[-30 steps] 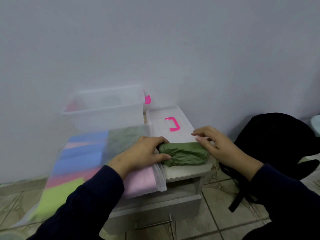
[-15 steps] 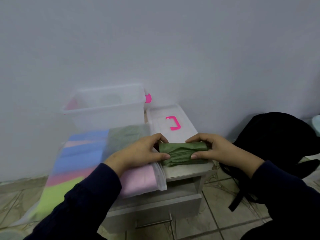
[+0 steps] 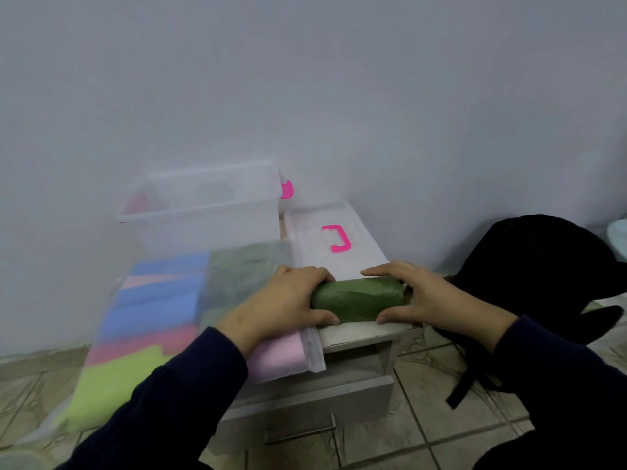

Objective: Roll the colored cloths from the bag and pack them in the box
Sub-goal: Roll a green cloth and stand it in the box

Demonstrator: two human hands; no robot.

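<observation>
A person in dark sleeves is gripping a rolled green cloth (image 3: pixel 356 300) at both ends on a low cabinet top (image 3: pixel 359 330). The left hand (image 3: pixel 288 300) is curling fingers and thumb round the roll's left end; the right hand (image 3: pixel 420 296) is clasping the right end the same way, thumb on the near side and fingers over the top. The roll's long axis is running straight from one hand to the other, across the person's front. The clear plastic box (image 3: pixel 203 212) is standing open beyond and to the left of the left hand, making that hand the nearer one for the drop. Its lid (image 3: pixel 325 239) is lying just beyond both hands. The bag of folded cloths (image 3: pixel 152 317) is lying under and left of the left wrist.
</observation>
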